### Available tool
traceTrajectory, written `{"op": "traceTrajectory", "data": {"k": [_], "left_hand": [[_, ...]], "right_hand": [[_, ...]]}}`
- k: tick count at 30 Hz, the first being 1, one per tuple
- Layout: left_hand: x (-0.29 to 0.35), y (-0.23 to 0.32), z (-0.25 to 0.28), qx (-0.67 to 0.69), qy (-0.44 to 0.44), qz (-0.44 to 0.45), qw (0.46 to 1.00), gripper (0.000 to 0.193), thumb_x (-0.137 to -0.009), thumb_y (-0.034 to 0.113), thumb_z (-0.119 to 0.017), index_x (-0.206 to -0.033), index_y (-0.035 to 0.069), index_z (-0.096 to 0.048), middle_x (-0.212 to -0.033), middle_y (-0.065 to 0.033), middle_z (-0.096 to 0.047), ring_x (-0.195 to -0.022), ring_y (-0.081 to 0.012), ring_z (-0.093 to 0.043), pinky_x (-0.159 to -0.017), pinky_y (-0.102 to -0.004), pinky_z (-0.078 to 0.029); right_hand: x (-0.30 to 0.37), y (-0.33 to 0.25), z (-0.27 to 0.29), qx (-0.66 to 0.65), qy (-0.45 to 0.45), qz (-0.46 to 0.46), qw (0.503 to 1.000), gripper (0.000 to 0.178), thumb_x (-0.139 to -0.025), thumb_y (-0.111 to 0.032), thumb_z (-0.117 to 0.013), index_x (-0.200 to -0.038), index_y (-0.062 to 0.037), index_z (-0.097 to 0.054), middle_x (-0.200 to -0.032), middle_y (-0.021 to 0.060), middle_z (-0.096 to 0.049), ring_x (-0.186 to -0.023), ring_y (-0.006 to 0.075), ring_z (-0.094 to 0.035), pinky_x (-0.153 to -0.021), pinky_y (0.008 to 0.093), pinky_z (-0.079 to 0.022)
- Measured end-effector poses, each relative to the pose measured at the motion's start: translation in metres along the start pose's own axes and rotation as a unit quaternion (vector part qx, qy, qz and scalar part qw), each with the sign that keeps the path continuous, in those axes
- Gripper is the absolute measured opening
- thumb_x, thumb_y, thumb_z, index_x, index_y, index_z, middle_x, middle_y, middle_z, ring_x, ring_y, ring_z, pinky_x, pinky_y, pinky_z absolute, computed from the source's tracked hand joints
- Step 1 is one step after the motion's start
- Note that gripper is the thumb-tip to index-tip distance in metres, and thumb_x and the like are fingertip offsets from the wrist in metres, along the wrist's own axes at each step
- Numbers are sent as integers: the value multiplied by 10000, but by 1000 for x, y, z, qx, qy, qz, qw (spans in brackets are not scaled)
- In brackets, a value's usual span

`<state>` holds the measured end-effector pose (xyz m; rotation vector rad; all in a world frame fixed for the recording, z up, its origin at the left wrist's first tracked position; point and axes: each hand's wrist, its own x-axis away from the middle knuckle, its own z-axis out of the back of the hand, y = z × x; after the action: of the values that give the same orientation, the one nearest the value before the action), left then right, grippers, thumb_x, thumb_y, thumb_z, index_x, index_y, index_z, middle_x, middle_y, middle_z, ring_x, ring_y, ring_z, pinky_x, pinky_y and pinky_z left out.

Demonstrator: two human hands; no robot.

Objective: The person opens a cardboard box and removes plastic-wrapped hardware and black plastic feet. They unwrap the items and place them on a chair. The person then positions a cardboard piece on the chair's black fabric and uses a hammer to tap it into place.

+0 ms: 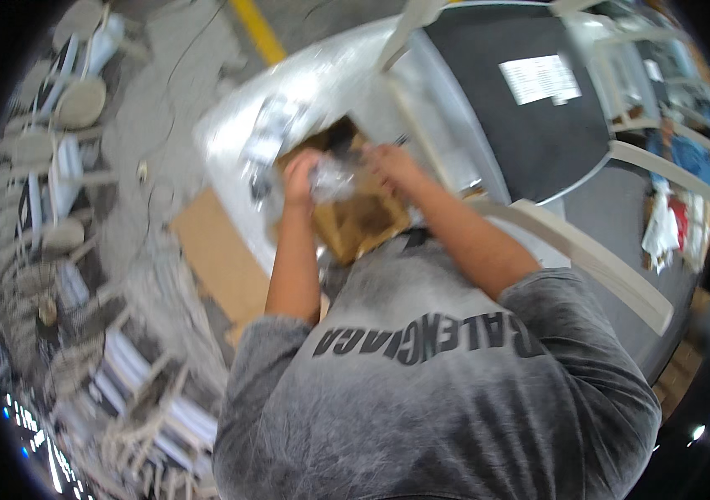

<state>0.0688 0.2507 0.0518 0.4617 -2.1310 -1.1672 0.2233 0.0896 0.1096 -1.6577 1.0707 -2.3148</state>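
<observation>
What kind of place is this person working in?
Probably a furniture workshop or warehouse. Lots of pale, chair-like furniture crowds the left side, a yellow line runs across the floor, and there's an open brown box for packing or parts.

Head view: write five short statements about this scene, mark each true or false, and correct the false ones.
1. Clear plastic shows between the left hand and the right hand, at the brown box. True.
2. The box is closed. False: it is open.
3. White paper lies on the dark panel. True.
4. A yellow stripe and flat cardboard both appear left of the paper. True.
5. The cardboard lies to the right of the box. False: it lies to the left.
</observation>
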Motion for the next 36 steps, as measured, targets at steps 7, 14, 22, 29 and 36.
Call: {"op": "traceTrajectory", "data": {"k": [7,14,22,29,36], "left_hand": [[22,7,-17,120,57,54,990,172,-905,189,-705,-777,84,-656,-726,13,-611,-644,-102,-569,-597,-253,-442],[26,21,-15,5,-23,38,999,137,-884,147,-732,-782,100,-655,-744,41,-611,-679,-61,-553,-618,-232,-429],[17,14,-21,-48,-31,89,994,181,-863,185,-779,-987,57,-748,-849,5,-688,-759,-83,-592,-684,-246,-466],[3,-9,-20,-347,36,-82,934,253,-839,258,-788,-952,32,-769,-849,-44,-732,-785,-142,-662,-748,-290,-525],[0,8,-79,-502,-29,-315,805,89,-846,92,-686,-892,22,-718,-801,-147,-650,-748,-329,-646,-681,-405,-508]], "right_hand": [[22,5,-15,-205,-190,48,959,395,-897,-355,-738,-1090,-29,-628,-893,50,-646,-751,183,-656,-565,295,-558],[21,-6,-16,78,7,260,962,242,-830,-199,-779,-995,-61,-668,-782,21,-647,-742,127,-647,-520,256,-502],[19,4,-2,-103,-39,176,978,201,-851,-185,-762,-898,-57,-614,-734,26,-640,-519,92,-548,-424,253,-413],[21,2,0,-6,-115,50,992,216,-941,-283,-679,-950,-69,-648,-711,12,-623,-553,82,-548,-448,239,-412],[-46,41,-5,273,93,256,923,427,-915,-408,-577,-836,-18,-733,-805,200,-702,-716,320,-689,-713,433,-551]]}}
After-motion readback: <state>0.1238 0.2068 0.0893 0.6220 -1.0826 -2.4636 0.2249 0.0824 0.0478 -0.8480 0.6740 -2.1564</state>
